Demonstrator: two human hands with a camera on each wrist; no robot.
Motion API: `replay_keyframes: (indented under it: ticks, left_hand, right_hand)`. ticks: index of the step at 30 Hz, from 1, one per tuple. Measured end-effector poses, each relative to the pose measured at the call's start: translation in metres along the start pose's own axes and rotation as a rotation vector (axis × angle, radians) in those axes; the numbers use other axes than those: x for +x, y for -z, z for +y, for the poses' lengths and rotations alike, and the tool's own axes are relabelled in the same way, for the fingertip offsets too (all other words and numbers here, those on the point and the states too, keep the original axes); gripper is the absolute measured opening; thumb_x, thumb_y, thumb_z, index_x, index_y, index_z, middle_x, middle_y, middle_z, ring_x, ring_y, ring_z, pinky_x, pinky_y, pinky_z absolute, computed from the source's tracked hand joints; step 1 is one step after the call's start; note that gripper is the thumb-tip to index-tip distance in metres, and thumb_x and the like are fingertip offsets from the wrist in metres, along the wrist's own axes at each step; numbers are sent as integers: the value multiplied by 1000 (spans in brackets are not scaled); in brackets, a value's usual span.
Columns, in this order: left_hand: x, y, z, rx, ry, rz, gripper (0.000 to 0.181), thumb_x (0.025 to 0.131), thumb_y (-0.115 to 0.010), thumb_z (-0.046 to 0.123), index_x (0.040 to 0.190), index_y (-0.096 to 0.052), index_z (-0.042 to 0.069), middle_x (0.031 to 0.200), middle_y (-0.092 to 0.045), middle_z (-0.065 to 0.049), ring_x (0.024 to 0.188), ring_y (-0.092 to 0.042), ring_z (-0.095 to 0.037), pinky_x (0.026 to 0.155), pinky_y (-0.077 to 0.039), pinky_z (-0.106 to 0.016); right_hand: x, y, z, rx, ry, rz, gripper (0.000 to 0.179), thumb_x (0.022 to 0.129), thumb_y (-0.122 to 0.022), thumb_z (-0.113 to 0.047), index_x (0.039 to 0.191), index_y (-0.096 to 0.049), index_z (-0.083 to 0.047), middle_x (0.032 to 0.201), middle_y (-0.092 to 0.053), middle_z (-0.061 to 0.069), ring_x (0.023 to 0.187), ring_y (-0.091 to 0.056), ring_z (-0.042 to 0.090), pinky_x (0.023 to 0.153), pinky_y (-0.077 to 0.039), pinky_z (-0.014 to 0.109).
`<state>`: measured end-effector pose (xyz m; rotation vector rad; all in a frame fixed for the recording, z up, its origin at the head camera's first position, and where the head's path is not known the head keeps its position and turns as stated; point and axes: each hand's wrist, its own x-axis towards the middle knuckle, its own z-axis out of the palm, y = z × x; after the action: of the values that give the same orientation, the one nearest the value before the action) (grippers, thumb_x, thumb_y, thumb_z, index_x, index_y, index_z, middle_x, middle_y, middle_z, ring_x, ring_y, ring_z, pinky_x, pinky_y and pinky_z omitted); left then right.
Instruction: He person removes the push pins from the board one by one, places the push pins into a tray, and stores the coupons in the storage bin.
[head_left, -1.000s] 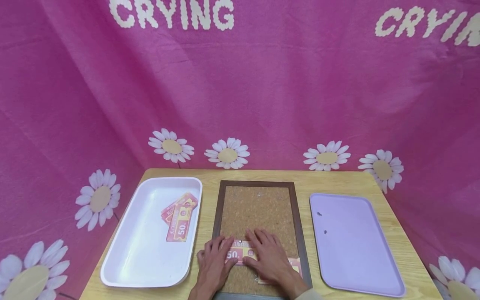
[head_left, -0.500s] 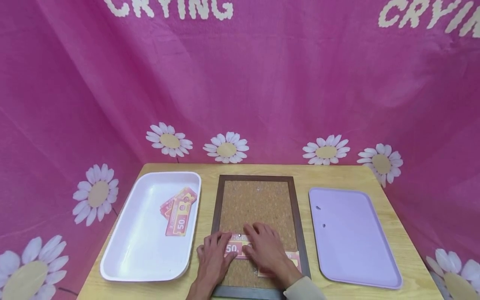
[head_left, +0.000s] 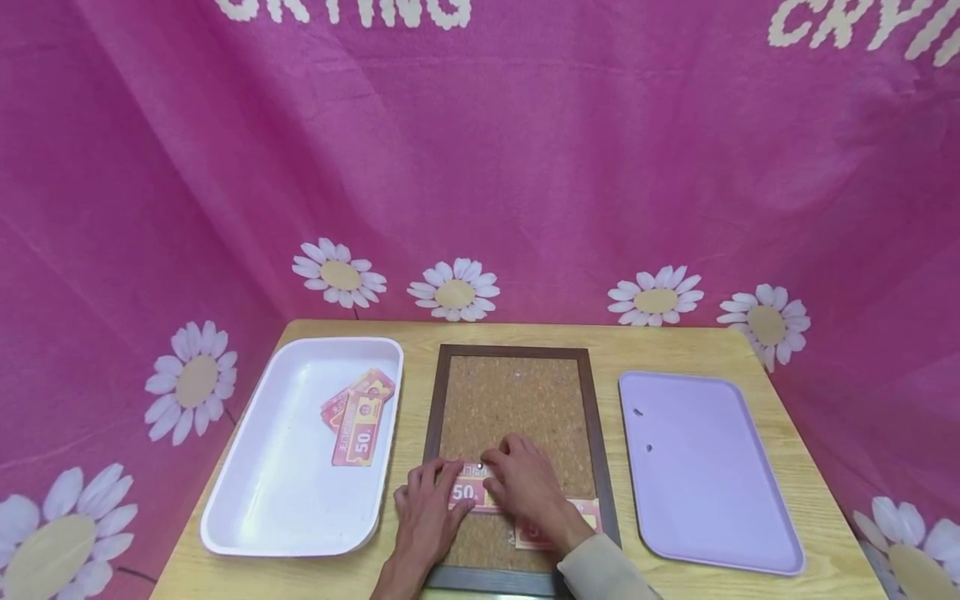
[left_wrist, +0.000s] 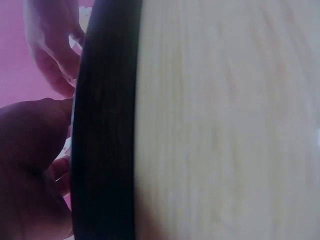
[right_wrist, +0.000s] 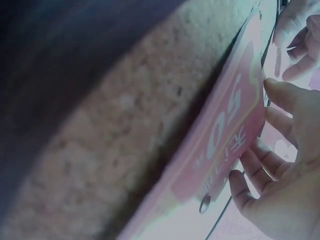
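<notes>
A pink and yellow coupon [head_left: 466, 492] printed "50" lies on the brown-framed corkboard [head_left: 517, 400], with a small metal pushpin [head_left: 480, 466] at its upper edge. My left hand [head_left: 429, 506] holds the left end, thumb low and fingertips high. At the other end, my right hand [head_left: 528, 482] has bent fingers and thumb on the coupon. In the right wrist view, bent fingers [right_wrist: 257, 162] touch the coupon's far edge, beside the pushpin [right_wrist: 205, 204]. A second coupon [head_left: 534, 535] lies lower right on the board, partly hidden beneath the right wrist.
To the left stands a white tray [head_left: 270, 500] with several coupons [head_left: 358, 429] overlapping inside. A lilac tray [head_left: 708, 475] is on the right, two small dark items [head_left: 637, 412] near its left edge. The wooden table [head_left: 690, 342] backs onto a pink flowered curtain [head_left: 525, 167].
My right hand's fingers have bent more and drawn slightly closer to the pushpin, uncovering more of the second coupon. The left hand stays at the coupon's left end. The view has shifted slightly.
</notes>
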<state>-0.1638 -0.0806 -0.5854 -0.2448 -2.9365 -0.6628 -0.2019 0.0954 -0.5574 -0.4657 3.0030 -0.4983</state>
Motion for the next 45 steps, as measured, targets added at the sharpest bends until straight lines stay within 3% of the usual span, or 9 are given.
replay_keyframes:
  ticks: [7, 22, 28, 41, 45]
  left_hand:
    - [2, 0, -1, 13, 20, -13, 54, 80, -72, 44, 130, -55, 31, 133, -50, 0, 121, -42, -26, 87, -33, -49]
    - [6, 1, 1, 19, 53, -50, 53, 82, -71, 44, 131, -54, 30, 134, -48, -1, 122, -41, -26, 87, -33, -49]
    - [4, 1, 1, 23, 49, -50, 55, 82, -71, 45, 132, -54, 29, 134, -49, -2, 121, -42, -26, 87, -33, -49]
    - [2, 0, 0, 28, 43, -32, 55, 82, -71, 46, 131, -55, 28, 134, -50, -1, 121, -42, -25, 86, -33, -48]
    - [3, 0, 0, 18, 51, -39, 56, 82, -70, 47, 132, -55, 28, 134, -50, -1, 121, -42, -25, 87, -33, -48]
  right_hand:
    - [7, -1, 1, 26, 51, 49, 28, 87, -69, -34, 114, -70, -23, 98, -50, -4, 85, -42, 13, 73, -37, 30]
    - [19, -1, 1, 110, 108, 69, 11, 88, -69, -24, 97, -75, -22, 83, -53, -8, 75, -44, 9, 68, -37, 25]
    - [19, -4, 1, 130, 95, 55, 10, 88, -70, -24, 96, -76, -22, 84, -54, -10, 76, -46, 7, 69, -40, 23]
    - [19, -8, 3, 54, 158, 84, 10, 89, -68, -27, 94, -74, -21, 86, -57, -9, 78, -52, 7, 74, -46, 29]
    - [19, -8, 5, 96, 145, 77, 10, 88, -69, -27, 95, -74, -21, 87, -57, -10, 79, -53, 7, 74, -47, 28]
